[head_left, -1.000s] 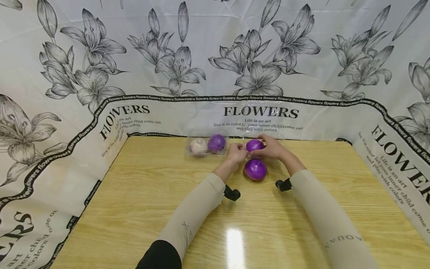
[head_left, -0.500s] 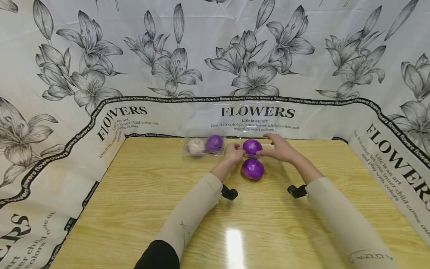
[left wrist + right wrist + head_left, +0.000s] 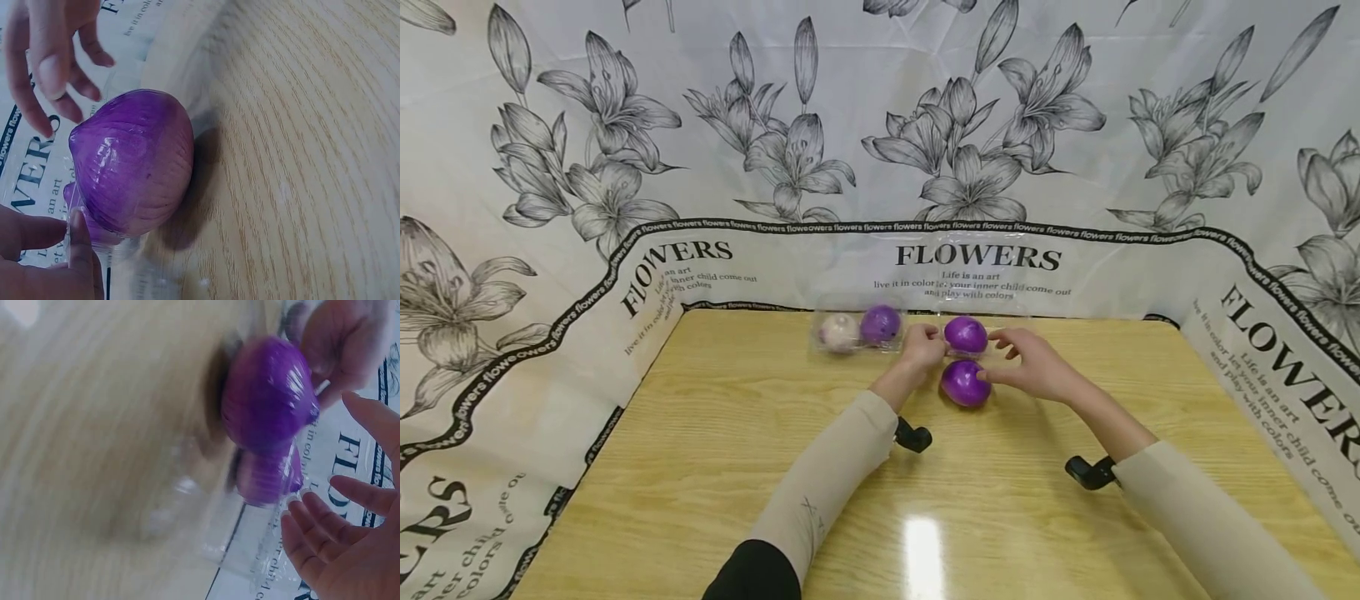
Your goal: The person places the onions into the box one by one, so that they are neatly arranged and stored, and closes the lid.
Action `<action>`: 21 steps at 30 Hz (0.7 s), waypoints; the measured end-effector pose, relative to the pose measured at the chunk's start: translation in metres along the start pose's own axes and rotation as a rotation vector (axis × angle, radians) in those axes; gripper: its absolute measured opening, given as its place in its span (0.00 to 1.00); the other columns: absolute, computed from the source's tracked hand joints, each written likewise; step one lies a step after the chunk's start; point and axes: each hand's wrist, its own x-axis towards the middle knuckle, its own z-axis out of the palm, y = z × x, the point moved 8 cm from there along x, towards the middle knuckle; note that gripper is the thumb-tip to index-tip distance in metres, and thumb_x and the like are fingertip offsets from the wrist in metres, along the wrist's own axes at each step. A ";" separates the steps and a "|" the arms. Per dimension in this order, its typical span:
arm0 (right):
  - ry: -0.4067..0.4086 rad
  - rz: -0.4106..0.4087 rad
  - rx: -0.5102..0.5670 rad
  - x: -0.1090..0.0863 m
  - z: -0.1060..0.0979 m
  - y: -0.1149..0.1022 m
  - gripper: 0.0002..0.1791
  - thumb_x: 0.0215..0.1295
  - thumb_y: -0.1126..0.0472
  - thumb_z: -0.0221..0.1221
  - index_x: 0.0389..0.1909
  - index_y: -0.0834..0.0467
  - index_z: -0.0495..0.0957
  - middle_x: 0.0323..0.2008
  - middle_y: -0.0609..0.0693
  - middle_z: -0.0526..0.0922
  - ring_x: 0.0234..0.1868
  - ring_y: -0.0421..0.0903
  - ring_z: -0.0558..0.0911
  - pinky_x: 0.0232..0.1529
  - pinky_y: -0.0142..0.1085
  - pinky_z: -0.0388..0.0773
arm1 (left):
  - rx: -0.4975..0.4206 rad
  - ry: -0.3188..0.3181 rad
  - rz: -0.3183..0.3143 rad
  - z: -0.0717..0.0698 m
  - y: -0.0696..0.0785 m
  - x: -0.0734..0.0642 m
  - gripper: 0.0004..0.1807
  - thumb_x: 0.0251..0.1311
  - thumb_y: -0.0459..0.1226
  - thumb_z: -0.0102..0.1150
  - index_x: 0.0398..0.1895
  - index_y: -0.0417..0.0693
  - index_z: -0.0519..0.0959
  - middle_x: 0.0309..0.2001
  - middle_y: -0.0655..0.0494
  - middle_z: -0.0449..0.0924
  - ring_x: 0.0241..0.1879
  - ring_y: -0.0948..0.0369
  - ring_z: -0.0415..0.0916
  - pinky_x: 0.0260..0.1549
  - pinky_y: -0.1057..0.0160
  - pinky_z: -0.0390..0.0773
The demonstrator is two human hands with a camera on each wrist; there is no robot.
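Observation:
A purple onion (image 3: 967,387) lies on the wooden table, in front of a second purple onion (image 3: 966,334) that sits in an open clear plastic box (image 3: 215,547). My left hand (image 3: 922,348) pinches the near left edge of that box between thumb and finger, clearest in the left wrist view. At the front onion's right side is my right hand (image 3: 1033,364), fingers spread and thumb close to the onion. In the right wrist view, that hand's fingers stand apart from both onions. Whether the thumb touches the front onion I cannot tell.
Left of my left hand, another clear plastic box (image 3: 815,342) holds a whitish round bulb (image 3: 841,333) and a purple onion (image 3: 881,325). Behind the table (image 3: 715,433) hangs a white flower-printed cloth (image 3: 820,267), against which the open box's lid stands.
My right hand has let go of the onion in the box and moved back and toward me, to the front onion. The left hand keeps its pinch on the box edge.

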 end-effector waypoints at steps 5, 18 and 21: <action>-0.039 0.006 0.042 -0.006 0.020 0.001 0.44 0.59 0.51 0.74 0.69 0.70 0.67 0.59 0.73 0.75 0.55 0.69 0.77 0.56 0.63 0.79 | 0.021 0.018 -0.006 -0.003 -0.002 0.000 0.27 0.64 0.24 0.61 0.68 0.32 0.71 0.51 0.43 0.79 0.48 0.54 0.78 0.50 0.62 0.84; -0.076 0.022 0.167 -0.009 0.049 0.004 0.43 0.60 0.54 0.74 0.72 0.61 0.64 0.62 0.70 0.75 0.59 0.67 0.78 0.60 0.60 0.79 | 0.050 0.013 -0.008 -0.001 -0.001 0.000 0.26 0.64 0.25 0.62 0.67 0.33 0.73 0.52 0.43 0.79 0.50 0.53 0.78 0.52 0.60 0.83; -0.075 0.021 0.157 -0.007 0.051 0.003 0.42 0.61 0.54 0.73 0.72 0.62 0.65 0.63 0.71 0.74 0.60 0.68 0.77 0.60 0.59 0.79 | 0.046 0.010 -0.007 -0.001 -0.001 0.001 0.26 0.64 0.25 0.61 0.67 0.33 0.73 0.52 0.43 0.79 0.50 0.53 0.78 0.52 0.59 0.83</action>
